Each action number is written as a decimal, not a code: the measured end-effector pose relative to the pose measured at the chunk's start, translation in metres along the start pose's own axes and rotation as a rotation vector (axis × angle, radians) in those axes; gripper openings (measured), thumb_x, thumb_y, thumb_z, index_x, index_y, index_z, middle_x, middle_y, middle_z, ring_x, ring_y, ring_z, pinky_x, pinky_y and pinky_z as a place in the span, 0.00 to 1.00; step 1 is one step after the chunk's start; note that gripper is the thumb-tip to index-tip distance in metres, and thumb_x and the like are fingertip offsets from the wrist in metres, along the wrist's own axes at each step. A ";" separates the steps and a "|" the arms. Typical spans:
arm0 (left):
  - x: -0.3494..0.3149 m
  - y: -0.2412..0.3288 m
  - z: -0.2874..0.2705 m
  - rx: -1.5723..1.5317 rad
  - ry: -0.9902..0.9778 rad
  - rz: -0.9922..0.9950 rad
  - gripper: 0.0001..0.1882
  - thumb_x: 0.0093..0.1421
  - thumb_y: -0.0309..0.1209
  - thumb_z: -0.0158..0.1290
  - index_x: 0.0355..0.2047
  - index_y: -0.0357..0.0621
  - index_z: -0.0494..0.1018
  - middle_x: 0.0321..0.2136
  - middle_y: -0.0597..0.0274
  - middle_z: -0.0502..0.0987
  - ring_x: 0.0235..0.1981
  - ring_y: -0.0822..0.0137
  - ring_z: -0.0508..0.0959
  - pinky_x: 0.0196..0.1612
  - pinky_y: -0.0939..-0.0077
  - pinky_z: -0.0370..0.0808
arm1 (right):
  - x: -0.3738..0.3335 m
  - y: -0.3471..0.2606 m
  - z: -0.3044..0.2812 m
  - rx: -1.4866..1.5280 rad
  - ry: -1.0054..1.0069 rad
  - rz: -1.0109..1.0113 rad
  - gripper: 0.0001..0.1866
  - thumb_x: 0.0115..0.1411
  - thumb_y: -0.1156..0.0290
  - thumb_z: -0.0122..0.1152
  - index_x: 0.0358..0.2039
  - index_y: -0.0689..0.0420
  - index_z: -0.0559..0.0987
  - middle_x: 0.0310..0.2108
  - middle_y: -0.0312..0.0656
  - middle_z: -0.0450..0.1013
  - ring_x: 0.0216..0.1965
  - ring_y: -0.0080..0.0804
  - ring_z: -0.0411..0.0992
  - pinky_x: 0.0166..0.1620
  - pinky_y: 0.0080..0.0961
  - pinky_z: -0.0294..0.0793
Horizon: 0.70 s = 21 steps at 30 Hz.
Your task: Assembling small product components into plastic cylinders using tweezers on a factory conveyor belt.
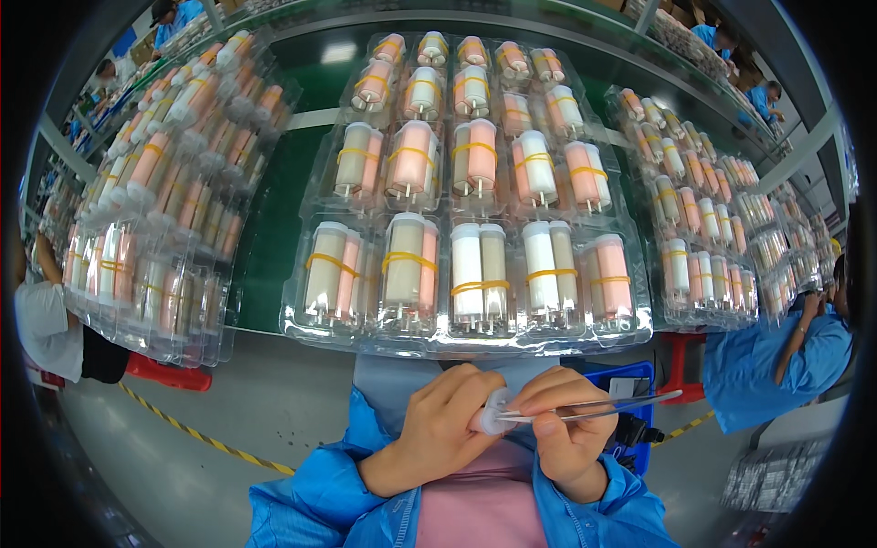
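In front of my chest, my left hand [429, 425] is closed around a small cylinder with a translucent white end [494, 413]; most of its body is hidden by the fingers. My right hand [568, 429] pinches a pair of metal tweezers [630, 402] between thumb and fingers. The tweezers' tips point left and meet the cylinder's pale end; whether they grip anything there is too small to tell. Just beyond my hands, a clear plastic tray [365, 340] holds banded bundles of similar cylinders [480, 274] in white, grey-beige and pink, standing upright.
More loaded trays [151, 315] stand stacked at left and right [708, 274] on the green table [274, 196]. A blue crate [644, 374] with dark items sits low beside my right arm. Red stools [169, 373] and co-workers [776, 352] flank both sides.
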<state>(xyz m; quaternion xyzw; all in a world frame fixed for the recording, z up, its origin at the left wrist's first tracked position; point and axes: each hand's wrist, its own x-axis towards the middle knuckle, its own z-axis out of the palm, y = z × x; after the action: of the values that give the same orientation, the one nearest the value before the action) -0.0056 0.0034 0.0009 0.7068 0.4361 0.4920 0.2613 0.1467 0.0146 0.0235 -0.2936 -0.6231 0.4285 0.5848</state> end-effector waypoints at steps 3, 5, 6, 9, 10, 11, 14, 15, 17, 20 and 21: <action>0.000 0.003 -0.001 0.029 0.002 0.008 0.19 0.41 0.26 0.66 0.33 0.38 0.72 0.24 0.56 0.72 0.22 0.58 0.73 0.24 0.71 0.69 | -0.005 0.005 -0.001 0.073 0.052 0.009 0.05 0.53 0.78 0.60 0.30 0.66 0.77 0.28 0.50 0.76 0.28 0.33 0.74 0.30 0.24 0.72; 0.000 0.004 0.000 0.048 0.005 0.012 0.19 0.41 0.26 0.66 0.33 0.38 0.72 0.24 0.56 0.72 0.22 0.58 0.73 0.24 0.71 0.69 | -0.007 0.005 -0.001 0.093 0.075 0.006 0.06 0.54 0.77 0.59 0.30 0.67 0.77 0.28 0.51 0.76 0.28 0.33 0.73 0.30 0.23 0.72; 0.001 0.003 -0.001 0.054 0.006 0.020 0.19 0.40 0.26 0.66 0.33 0.38 0.72 0.24 0.56 0.72 0.22 0.58 0.73 0.24 0.71 0.69 | -0.007 0.005 -0.002 0.098 0.082 -0.002 0.06 0.54 0.76 0.59 0.30 0.67 0.77 0.28 0.51 0.76 0.28 0.33 0.73 0.30 0.23 0.71; 0.000 0.005 -0.001 0.055 0.007 0.019 0.19 0.40 0.27 0.68 0.32 0.39 0.72 0.24 0.56 0.73 0.22 0.58 0.73 0.24 0.71 0.69 | -0.010 0.004 -0.006 0.102 0.147 -0.058 0.09 0.55 0.72 0.59 0.30 0.67 0.76 0.28 0.51 0.76 0.27 0.34 0.73 0.30 0.24 0.71; 0.000 0.008 -0.005 0.046 0.018 0.011 0.20 0.41 0.28 0.68 0.32 0.39 0.72 0.24 0.56 0.73 0.22 0.59 0.73 0.24 0.72 0.69 | -0.009 0.005 -0.006 0.096 0.186 -0.109 0.11 0.56 0.69 0.60 0.30 0.67 0.76 0.28 0.50 0.76 0.27 0.34 0.72 0.30 0.24 0.71; -0.001 0.013 -0.011 0.037 0.030 0.002 0.20 0.41 0.28 0.69 0.32 0.39 0.72 0.24 0.56 0.73 0.22 0.59 0.74 0.24 0.72 0.70 | -0.006 0.003 -0.010 0.037 0.208 -0.172 0.15 0.57 0.64 0.61 0.30 0.66 0.75 0.28 0.49 0.75 0.26 0.35 0.72 0.30 0.25 0.70; 0.006 0.037 -0.044 -0.158 -0.069 -0.105 0.24 0.41 0.27 0.71 0.36 0.38 0.70 0.27 0.58 0.74 0.26 0.67 0.75 0.29 0.76 0.72 | 0.009 -0.004 -0.024 -0.123 0.459 -0.384 0.19 0.59 0.56 0.60 0.30 0.62 0.72 0.23 0.46 0.72 0.23 0.32 0.69 0.27 0.23 0.68; 0.007 0.045 -0.056 -0.392 -0.022 -0.230 0.26 0.42 0.28 0.70 0.38 0.36 0.68 0.30 0.56 0.73 0.29 0.66 0.75 0.33 0.74 0.73 | 0.009 -0.003 -0.034 -0.143 0.515 -0.402 0.20 0.60 0.55 0.59 0.29 0.62 0.71 0.23 0.45 0.71 0.22 0.31 0.69 0.27 0.22 0.67; 0.017 0.066 -0.076 -0.663 0.059 -0.340 0.27 0.45 0.30 0.66 0.42 0.34 0.65 0.34 0.51 0.71 0.34 0.63 0.75 0.39 0.69 0.73 | 0.013 -0.003 -0.050 -0.148 0.502 -0.432 0.16 0.63 0.60 0.53 0.29 0.61 0.66 0.23 0.41 0.62 0.25 0.27 0.62 0.28 0.18 0.61; 0.062 0.088 -0.099 -0.755 0.073 -0.237 0.19 0.55 0.29 0.58 0.46 0.37 0.67 0.36 0.59 0.74 0.39 0.70 0.75 0.46 0.76 0.70 | 0.007 0.003 -0.068 -0.135 0.568 -0.357 0.16 0.63 0.61 0.52 0.30 0.62 0.66 0.24 0.41 0.61 0.25 0.26 0.62 0.27 0.18 0.62; 0.079 0.093 -0.104 -0.747 0.019 -0.246 0.20 0.57 0.29 0.54 0.48 0.35 0.64 0.39 0.59 0.73 0.42 0.70 0.74 0.49 0.75 0.68 | 0.000 -0.003 -0.073 -0.002 0.495 -0.319 0.10 0.62 0.70 0.52 0.35 0.66 0.71 0.32 0.50 0.68 0.29 0.34 0.68 0.35 0.25 0.71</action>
<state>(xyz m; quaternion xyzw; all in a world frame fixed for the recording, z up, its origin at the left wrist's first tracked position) -0.0571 0.0215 0.1512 0.5009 0.3110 0.5883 0.5534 0.2188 0.0273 0.0230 -0.2883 -0.5001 0.2457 0.7787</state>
